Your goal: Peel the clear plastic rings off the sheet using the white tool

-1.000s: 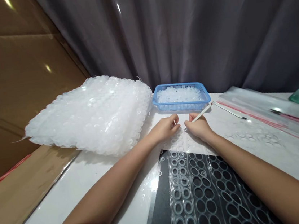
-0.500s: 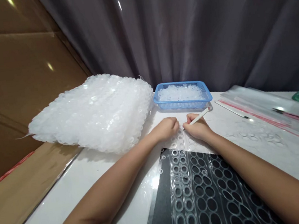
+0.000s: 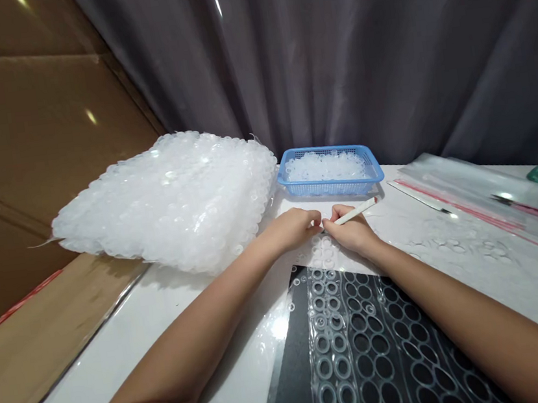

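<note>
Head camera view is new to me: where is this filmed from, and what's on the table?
A camera worn on a person's head films this, looking forward and down; the two arms are that person's own. The right hand holds a slender white tool, with the left hand beside it, both above a clear sheet of plastic rings lying over a black mat. Behind them are a heap of similar clear plastic and a blue plastic basket holding more, all on a white table.

1 L hand point(image 3: 293, 230), 1 R hand point(image 3: 352, 230), 1 wht pen-type tool point(image 3: 356, 211), 1 blue basket point(image 3: 331, 188), 1 blk mat point(image 3: 286, 382), 1 film pile point(image 3: 166, 204)
</note>
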Demonstrator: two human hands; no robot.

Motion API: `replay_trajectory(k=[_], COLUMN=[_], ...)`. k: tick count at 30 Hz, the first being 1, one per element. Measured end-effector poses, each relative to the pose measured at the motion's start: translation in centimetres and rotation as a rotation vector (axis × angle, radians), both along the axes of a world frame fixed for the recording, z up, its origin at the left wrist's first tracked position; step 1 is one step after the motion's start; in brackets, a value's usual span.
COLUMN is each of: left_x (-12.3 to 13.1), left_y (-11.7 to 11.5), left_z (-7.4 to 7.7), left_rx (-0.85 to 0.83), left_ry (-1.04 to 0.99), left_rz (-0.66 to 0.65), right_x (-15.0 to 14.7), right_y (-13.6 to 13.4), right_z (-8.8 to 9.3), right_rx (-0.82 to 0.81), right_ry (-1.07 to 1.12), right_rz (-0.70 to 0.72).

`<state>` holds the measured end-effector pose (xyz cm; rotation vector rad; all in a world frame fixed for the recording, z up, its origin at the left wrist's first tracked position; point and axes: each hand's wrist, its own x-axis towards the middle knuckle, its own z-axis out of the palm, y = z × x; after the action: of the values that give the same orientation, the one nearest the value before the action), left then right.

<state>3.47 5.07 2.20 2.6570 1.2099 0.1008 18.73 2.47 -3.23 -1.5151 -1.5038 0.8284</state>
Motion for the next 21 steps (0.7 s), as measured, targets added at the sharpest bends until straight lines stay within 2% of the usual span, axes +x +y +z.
replay_trajectory(k=[5,9,11,15,18,21], left_x=[0.4,0.0,-0.4,-0.8,-0.3,0.3], left_y=[-0.4,0.1,0.6,0.9,0.1,-0.7], left_z=[-0.1,0.1,0.7,1.6,1.2,0.3], left_rx=[-0.048,-0.049,-0.041,0.03,0.002,-0.05], left_ry=[0.077,0.089,0.008,-0.21,-0.157,-0.084], left_rz=[0.004,-0.027,-0.035,0.091,-0.005,-0.133], right_x=[-0.1,-0.2,-0.2,0.1,0.8,1.4], right_y=[0.1,0.1,-0.1,-0.3,-0.2,-0.1], right_z=[0.1,0.2,0.2,0.5,0.6,0.5], right_rx=[0.014,0.028,0.023,0.048,0.07,0.046], right_ry=[-0.049,-0.085,-0.071,0.017,0.056,0.032], right_rz=[0.029,0.017,0.0,-0.046,-0.095,0.007])
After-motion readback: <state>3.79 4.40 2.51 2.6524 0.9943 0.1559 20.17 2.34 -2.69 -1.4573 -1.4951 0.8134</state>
